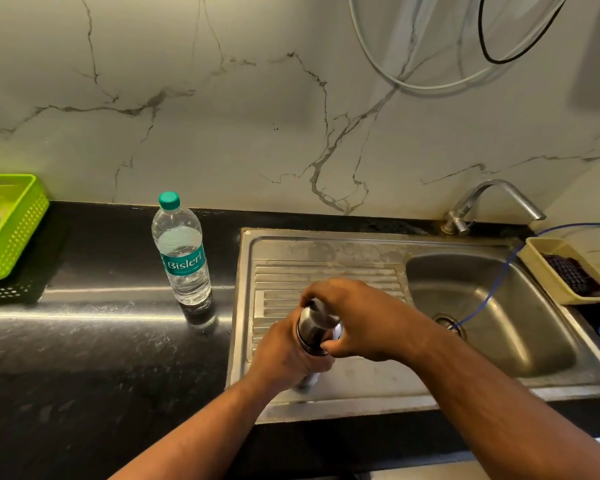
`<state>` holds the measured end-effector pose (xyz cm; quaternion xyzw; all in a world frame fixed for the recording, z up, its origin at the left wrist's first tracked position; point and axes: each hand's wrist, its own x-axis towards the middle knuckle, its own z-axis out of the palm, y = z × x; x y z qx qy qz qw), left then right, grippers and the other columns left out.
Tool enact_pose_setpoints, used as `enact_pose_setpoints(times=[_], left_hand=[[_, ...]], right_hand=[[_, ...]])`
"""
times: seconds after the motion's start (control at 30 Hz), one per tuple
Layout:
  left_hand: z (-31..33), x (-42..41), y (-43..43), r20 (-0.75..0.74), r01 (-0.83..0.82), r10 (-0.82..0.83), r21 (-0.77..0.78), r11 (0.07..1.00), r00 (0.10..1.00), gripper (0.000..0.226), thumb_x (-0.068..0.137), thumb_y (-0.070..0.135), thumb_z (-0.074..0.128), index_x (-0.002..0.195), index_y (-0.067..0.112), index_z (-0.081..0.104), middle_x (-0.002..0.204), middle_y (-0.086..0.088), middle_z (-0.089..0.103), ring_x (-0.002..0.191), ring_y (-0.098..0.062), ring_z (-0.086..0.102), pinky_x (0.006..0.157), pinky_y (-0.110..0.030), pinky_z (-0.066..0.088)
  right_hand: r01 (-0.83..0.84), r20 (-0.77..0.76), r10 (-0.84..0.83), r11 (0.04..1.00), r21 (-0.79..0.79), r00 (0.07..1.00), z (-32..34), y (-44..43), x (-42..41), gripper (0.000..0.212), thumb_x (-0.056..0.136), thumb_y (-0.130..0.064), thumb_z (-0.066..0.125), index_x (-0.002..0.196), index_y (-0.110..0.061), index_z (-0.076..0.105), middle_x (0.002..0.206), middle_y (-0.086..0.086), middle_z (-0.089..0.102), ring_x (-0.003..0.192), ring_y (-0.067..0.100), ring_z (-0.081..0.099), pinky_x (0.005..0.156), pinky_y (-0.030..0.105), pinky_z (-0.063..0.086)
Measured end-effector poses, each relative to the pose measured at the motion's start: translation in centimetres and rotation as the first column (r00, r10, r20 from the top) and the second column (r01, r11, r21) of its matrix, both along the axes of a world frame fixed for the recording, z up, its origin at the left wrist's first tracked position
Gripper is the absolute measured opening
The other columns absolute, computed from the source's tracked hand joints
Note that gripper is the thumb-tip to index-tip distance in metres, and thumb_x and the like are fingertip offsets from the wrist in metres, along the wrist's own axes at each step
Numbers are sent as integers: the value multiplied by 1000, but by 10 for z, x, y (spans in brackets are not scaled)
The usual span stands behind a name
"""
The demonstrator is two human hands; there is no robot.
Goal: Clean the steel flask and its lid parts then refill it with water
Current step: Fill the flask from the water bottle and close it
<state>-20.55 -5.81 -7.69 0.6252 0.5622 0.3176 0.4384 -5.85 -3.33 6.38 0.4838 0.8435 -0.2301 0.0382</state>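
The steel flask (312, 332) was over the sink's drainboard (326, 271), left of the basin (482, 306); whether its base touched the metal could not be told. The left hand (284, 355) gripped the body, fingers wrapped round it. The right hand (357, 320) clasped the upper end from above, fingers and thumb curled. A capped water bottle (184, 258) stood upright on the black counter (101, 341), just left of the sink.

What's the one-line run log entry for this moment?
left hand: holds steel flask body | right hand: grips its top | place: sink drainboard | water bottle: capped, upright on counter
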Motion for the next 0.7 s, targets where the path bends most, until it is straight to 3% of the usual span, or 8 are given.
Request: enact_pose_setpoints(times=[0.1,0.27,0.33,0.4,0.43,0.53,0.63,0.7], left_hand=[[-1,0,-1,9,5,-5,18,1000,1000,60,60,50,87,112,44,58,95,19,74,89,0,69,82,-27,59],[-1,0,-1,27,3,-3,24,1000,1000,58,64,50,89,114,39,64,100,21,73,99,1,68,84,-20,56],[-2,-1,0,41,12,-13,24,1000,999,50,67,43,88,110,36,64,98,16,74,95,-4,70,83,-26,58],[-2,-1,1,24,24,-25,31,999,999,48,65,45,87,107,35,64,95,13,75,91,-5,71,84,-33,59],[-1,0,1,5,31,-31,31,999,1000,51,63,49,86,107,36,63,95,13,75,92,-2,70,86,-31,59],[0,0,0,-30,33,-33,17,999,999,48,66,52,86,106,42,61,94,18,73,91,4,68,85,-24,58],[0,0,0,-19,14,-13,15,1000,1000,50,64,51,86,104,46,57,93,21,72,89,5,67,78,-18,56],[0,1,0,-10,4,-4,21,1000,1000,47,65,47,88,102,46,59,94,23,72,91,5,67,80,-18,56]], right_hand=[[88,115,-91,996,31,989,7,1,-11,60,80,-48,81,124,-26,47,117,0,63,97,16,63,84,34,59],[151,328,-233,955,257,915,0,2,-26,79,76,-86,56,119,-20,53,98,-1,63,87,19,63,74,33,52],[97,320,-146,982,163,936,5,5,-20,83,76,-76,69,134,-23,45,120,3,63,104,22,62,83,36,52],[-13,241,22,999,-38,970,17,6,-13,97,75,-58,82,153,-36,27,150,-2,43,132,20,45,103,39,48],[-100,225,116,992,-81,968,24,6,-10,95,77,-49,83,153,-42,27,153,-7,36,138,16,36,108,38,44],[-208,215,200,978,14,956,25,4,-8,63,88,-34,76,143,-41,46,141,-12,44,129,10,40,103,32,47],[-89,228,45,979,184,973,15,-1,-18,47,89,-54,69,128,-32,56,116,-7,58,101,12,57,87,34,56],[-40,283,-39,962,269,958,6,3,-28,49,90,-65,59,121,-27,58,104,-2,65,90,16,63,82,37,57]])
